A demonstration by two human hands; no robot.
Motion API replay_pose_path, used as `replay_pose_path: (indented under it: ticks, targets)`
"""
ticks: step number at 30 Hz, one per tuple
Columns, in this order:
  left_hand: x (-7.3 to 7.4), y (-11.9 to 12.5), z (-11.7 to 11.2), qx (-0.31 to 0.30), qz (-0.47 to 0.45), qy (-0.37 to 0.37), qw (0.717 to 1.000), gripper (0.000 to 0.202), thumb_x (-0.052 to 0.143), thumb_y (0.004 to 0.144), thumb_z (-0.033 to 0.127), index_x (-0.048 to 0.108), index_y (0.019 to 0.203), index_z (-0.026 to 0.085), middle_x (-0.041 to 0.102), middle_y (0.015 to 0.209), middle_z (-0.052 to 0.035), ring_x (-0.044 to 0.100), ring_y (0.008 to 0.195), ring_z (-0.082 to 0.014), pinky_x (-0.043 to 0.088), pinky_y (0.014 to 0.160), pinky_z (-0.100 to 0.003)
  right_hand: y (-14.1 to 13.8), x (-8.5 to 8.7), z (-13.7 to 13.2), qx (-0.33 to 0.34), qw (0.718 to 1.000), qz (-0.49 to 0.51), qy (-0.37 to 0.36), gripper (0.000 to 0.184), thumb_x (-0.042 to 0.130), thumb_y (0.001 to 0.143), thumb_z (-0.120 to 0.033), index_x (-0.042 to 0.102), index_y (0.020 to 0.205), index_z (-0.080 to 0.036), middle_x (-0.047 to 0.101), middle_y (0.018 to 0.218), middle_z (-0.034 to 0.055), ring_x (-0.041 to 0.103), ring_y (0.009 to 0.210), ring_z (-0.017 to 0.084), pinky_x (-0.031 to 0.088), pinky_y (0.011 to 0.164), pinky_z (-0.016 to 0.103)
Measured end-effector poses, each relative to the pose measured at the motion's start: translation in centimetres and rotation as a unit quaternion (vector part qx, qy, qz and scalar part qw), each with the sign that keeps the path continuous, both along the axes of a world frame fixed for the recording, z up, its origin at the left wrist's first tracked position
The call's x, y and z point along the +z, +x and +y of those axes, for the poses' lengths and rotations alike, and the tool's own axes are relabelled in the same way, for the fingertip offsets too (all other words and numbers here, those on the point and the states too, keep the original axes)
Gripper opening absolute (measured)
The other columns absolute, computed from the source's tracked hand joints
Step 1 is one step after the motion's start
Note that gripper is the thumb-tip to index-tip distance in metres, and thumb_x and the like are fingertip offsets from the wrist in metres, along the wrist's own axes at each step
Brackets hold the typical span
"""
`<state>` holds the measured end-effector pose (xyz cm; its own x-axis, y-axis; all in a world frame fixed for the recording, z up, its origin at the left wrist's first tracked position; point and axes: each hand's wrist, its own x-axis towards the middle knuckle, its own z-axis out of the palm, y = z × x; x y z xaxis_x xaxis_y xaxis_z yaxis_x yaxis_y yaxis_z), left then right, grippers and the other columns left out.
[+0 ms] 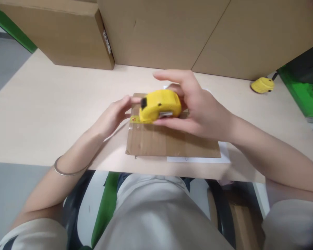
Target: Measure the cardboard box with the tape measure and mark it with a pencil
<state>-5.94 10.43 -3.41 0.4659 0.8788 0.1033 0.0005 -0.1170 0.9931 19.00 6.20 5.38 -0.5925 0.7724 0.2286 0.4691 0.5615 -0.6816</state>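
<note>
A yellow tape measure [163, 104] is in my right hand [198, 104], thumb along its near side and index finger raised above it. A short length of yellow tape [135, 119] shows at its left end, over the left edge of a flat cardboard box [156, 142]. My left hand [116, 116] grips the box at that edge, beside the tape's end. Its index fingertip reaches to the black part of the tape measure, and its other fingers are partly hidden. The flat box lies on the table under both hands.
White paper [198, 160] shows from under the flat box. Another yellow tape measure [262, 85] lies at the back right of the table [54, 121]. A cardboard box [54, 34] stands at back left, beside large cardboard panels [159, 34] along the back.
</note>
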Motion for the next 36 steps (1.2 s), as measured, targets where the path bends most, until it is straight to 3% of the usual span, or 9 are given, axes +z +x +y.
replay_pose_path:
  ticks: [3,7,11,17,20,23,29,33,36]
  targets:
    - [-0.5,0.1,0.2,-0.021,-0.091,-0.039,0.995,0.049,0.04,0.105,0.06,0.073,0.123,0.028,0.076,0.131,-0.0036,0.068,0.128,-0.0291,0.055,0.11,-0.048,-2.2,0.7,0.9,0.005,0.998,-0.055,0.042,0.049,0.066,0.096,-0.044,0.049,0.14,-0.029,0.069,0.13,0.0016,0.07,0.11,0.023,0.054,0.094,0.037]
    - [-0.5,-0.5,0.5,-0.02,-0.052,-0.06,0.997,0.051,0.05,0.099,0.067,0.075,0.116,0.025,0.076,0.127,-0.0056,0.068,0.126,-0.0319,0.055,0.108,-0.049,-2.4,0.7,1.4,0.005,0.994,-0.099,0.043,0.037,0.067,0.094,-0.042,0.059,0.126,-0.025,0.073,0.109,-0.001,0.07,0.091,0.019,0.052,0.082,0.03]
    - [0.3,-1.1,0.4,-0.028,0.04,0.0,0.999,0.037,0.075,0.09,0.048,0.076,0.122,0.03,0.07,0.138,-0.0039,0.061,0.133,-0.0306,0.049,0.114,-0.044,2.0,0.5,0.1,-0.055,0.994,-0.078,0.051,0.043,0.079,0.085,-0.044,0.065,0.121,-0.024,0.074,0.109,0.0011,0.066,0.082,0.016,0.049,0.073,0.028]
    - [0.8,-1.5,0.3,-0.043,0.068,0.02,0.997,0.033,0.075,0.092,0.043,0.076,0.125,0.038,0.068,0.136,-0.0029,0.061,0.128,-0.0298,0.051,0.108,-0.046,11.3,-0.3,-3.7,-0.218,0.976,-0.01,0.017,0.038,0.087,0.075,-0.034,0.072,0.109,-0.028,0.074,0.11,0.0037,0.07,0.091,0.02,0.056,0.075,0.03]
    - [0.7,-1.6,0.4,-0.041,0.077,0.018,0.996,0.033,0.075,0.092,0.043,0.076,0.124,0.039,0.068,0.136,-0.0022,0.061,0.127,-0.0302,0.05,0.108,-0.047,13.7,-1.7,-4.7,-0.293,0.956,-0.01,0.028,0.039,0.088,0.07,-0.028,0.073,0.106,-0.026,0.076,0.109,0.0068,0.07,0.085,0.02,0.055,0.066,0.031]
    - [0.5,-1.8,0.6,-0.036,0.088,0.024,0.995,0.034,0.075,0.091,0.045,0.076,0.125,0.039,0.068,0.134,-0.0025,0.062,0.126,-0.0305,0.05,0.109,-0.047,14.2,-2.8,-5.0,-0.302,0.953,0.003,0.034,0.04,0.089,0.069,-0.031,0.074,0.106,-0.026,0.076,0.109,0.0077,0.068,0.082,0.02,0.053,0.062,0.032]
    - [0.3,-2.1,0.7,-0.026,0.088,0.033,0.995,0.036,0.077,0.089,0.045,0.077,0.124,0.038,0.07,0.135,-0.0033,0.064,0.125,-0.031,0.054,0.107,-0.046,11.9,0.1,-4.3,-0.229,0.971,0.007,0.074,0.041,0.092,0.072,-0.029,0.076,0.11,-0.033,0.077,0.109,0.0066,0.07,0.086,0.021,0.054,0.067,0.035]
    - [0.2,-1.2,0.4,-0.028,0.026,-0.006,0.999,0.031,0.068,0.095,0.051,0.078,0.119,0.034,0.071,0.138,-0.0028,0.064,0.129,-0.0289,0.056,0.106,-0.043,5.7,1.4,-1.6,-0.126,0.987,-0.058,0.082,0.035,0.081,0.086,-0.046,0.071,0.115,-0.029,0.076,0.115,0.0035,0.071,0.098,0.024,0.054,0.087,0.041]
    - [-0.3,-0.6,0.9,-0.069,-0.054,-0.023,0.996,0.05,0.046,0.101,0.064,0.078,0.118,0.029,0.075,0.131,-0.0025,0.067,0.126,-0.0278,0.055,0.11,-0.045,-0.1,1.4,0.5,-0.021,0.989,-0.098,0.105,0.035,0.067,0.095,-0.049,0.068,0.124,-0.028,0.075,0.127,-0.0004,0.069,0.112,0.024,0.05,0.09,0.038]
